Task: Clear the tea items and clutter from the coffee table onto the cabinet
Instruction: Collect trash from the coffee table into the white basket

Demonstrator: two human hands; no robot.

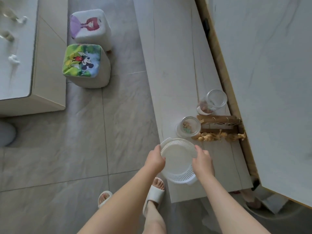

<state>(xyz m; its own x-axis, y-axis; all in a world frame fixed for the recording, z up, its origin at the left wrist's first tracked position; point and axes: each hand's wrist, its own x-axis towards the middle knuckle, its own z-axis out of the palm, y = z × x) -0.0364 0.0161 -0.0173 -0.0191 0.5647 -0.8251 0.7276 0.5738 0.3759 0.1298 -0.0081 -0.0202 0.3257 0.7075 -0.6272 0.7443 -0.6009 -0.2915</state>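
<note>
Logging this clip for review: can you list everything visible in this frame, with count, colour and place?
basket: 1, white plastic, over the cabinet's near end, held on both sides
cabinet: 1, pale marbled top, along the wall
glass jars: 2, clear, on the cabinet beyond the basket
desk calendar: 1, brown, beside the jars
figurines: a row, tan, in front of the calendar
stools: 2, white with cartoon tops, on the floor
coffee table: 1, white, far left
slippers: 2, white, on the feet
left hand: grips the basket rim
right hand: grips the opposite rim
</note>
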